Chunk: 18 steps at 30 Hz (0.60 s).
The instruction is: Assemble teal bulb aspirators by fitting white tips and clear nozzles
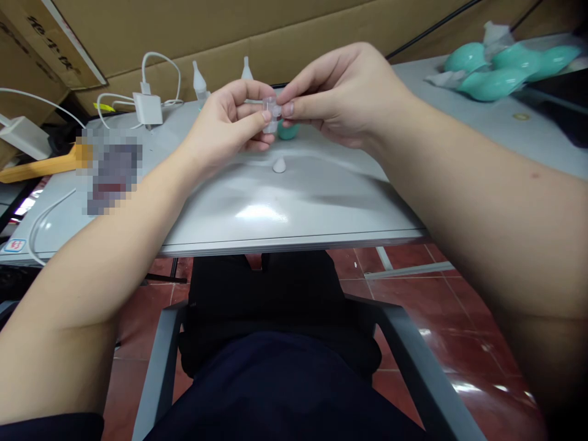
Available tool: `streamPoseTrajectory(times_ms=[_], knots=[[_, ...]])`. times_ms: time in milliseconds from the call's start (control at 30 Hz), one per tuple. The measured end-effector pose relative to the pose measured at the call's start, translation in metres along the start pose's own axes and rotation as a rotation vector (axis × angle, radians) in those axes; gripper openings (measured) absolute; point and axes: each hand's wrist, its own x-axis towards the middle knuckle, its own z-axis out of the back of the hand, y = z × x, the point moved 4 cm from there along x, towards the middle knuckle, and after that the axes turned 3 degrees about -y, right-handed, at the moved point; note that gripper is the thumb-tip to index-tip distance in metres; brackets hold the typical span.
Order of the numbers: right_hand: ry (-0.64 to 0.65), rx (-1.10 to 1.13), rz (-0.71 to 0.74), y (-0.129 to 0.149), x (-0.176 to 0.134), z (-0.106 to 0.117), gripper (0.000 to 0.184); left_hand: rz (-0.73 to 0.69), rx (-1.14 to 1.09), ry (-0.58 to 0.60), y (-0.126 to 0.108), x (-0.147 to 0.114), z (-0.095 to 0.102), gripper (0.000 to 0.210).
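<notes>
Above the table, my left hand (234, 116) is closed on a small clear plastic cylinder (270, 122), gripped between thumb and fingers. From the other side my right hand (337, 101) pinches a small translucent plastic piece (277, 111) at the cylinder's side; whether the two are joined I cannot tell. Just behind the hands a green bulb (288, 130) shows in part. A small white cone-shaped tip (279, 165) stands on the table below them. Two white pointed nozzles, the left nozzle (199, 81) and the right nozzle (247, 68), rise beyond my left hand.
Several shiny green bulbs (491, 79) with clear wrapping lie at the back right of the grey table (316, 214). At the left are a white charger (147, 109) with cables, a yellow-handled tool (41, 166) and a blurred-out item (114, 174). Cardboard (229, 37) lines the back.
</notes>
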Motion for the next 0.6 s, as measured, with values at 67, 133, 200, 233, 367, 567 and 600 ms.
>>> streamPoseTrajectory(times_ms=[67, 133, 200, 233, 367, 567, 600], knots=[[0.0, -0.017, -0.011, 0.0009, -0.0004, -0.0006, 0.021, -0.008, 0.006, -0.002, 0.0002, 0.0006, 0.0002, 0.028], [-0.007, -0.026, -0.014, 0.0007, 0.0004, -0.0012, 0.022, -0.012, 0.016, -0.001, 0.002, 0.002, 0.0007, 0.027], [-0.017, -0.02, -0.01, 0.0004, 0.0014, -0.0019, 0.021, -0.025, 0.03, -0.006, 0.0044, 0.0036, 0.0017, 0.027], [-0.021, -0.013, -0.008, 0.0004, 0.0018, -0.0022, 0.021, -0.032, 0.038, -0.008, 0.0057, 0.0043, 0.0023, 0.027], [-0.021, 0.019, -0.016, 0.0003, 0.0019, -0.0026, 0.024, -0.048, 0.057, -0.009, 0.0071, 0.0041, 0.0033, 0.027], [0.004, -0.031, -0.059, -0.0019, -0.0001, -0.0003, 0.024, -0.011, 0.074, -0.05, -0.0003, 0.0004, 0.0005, 0.031], [0.006, -0.038, -0.061, -0.002, -0.0004, 0.0001, 0.024, -0.012, 0.081, -0.052, -0.0018, -0.0006, -0.0002, 0.032]])
